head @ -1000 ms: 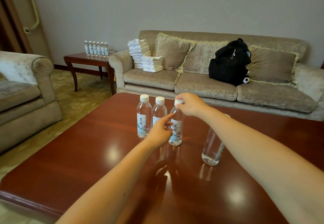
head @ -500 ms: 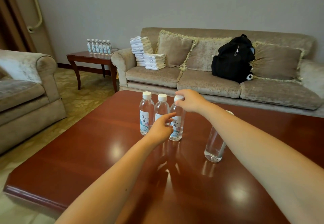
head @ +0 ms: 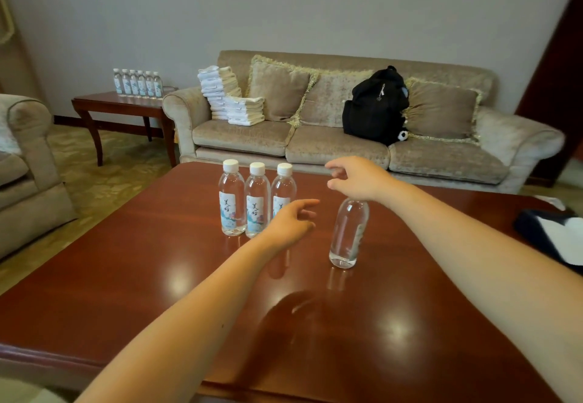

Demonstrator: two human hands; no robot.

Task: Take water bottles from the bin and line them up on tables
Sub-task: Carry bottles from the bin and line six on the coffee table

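Three clear water bottles with white caps and labels stand side by side on the red-brown wooden table [head: 157, 276]: the left bottle [head: 232, 197], the middle bottle [head: 257, 201] and the right bottle [head: 284, 186]. A fourth bottle [head: 348, 232] stands apart to their right, its top hidden behind my right wrist. My left hand [head: 291, 221] hovers open in front of the right bottle of the row, covering its lower part. My right hand [head: 356, 178] is open in the air above the lone bottle, holding nothing.
A beige sofa [head: 315, 147] behind the table holds stacked towels [head: 233, 100], cushions and a black backpack [head: 375, 106]. A side table [head: 126, 104] at the back left carries a row of several bottles [head: 137, 82]. An armchair [head: 28, 163] stands left. A dark cloth [head: 555, 232] lies at the table's right edge.
My right hand let go of the third bottle's cap and moved right, above the lone bottle. My left hand came off the third bottle and opened. The view shifted left.
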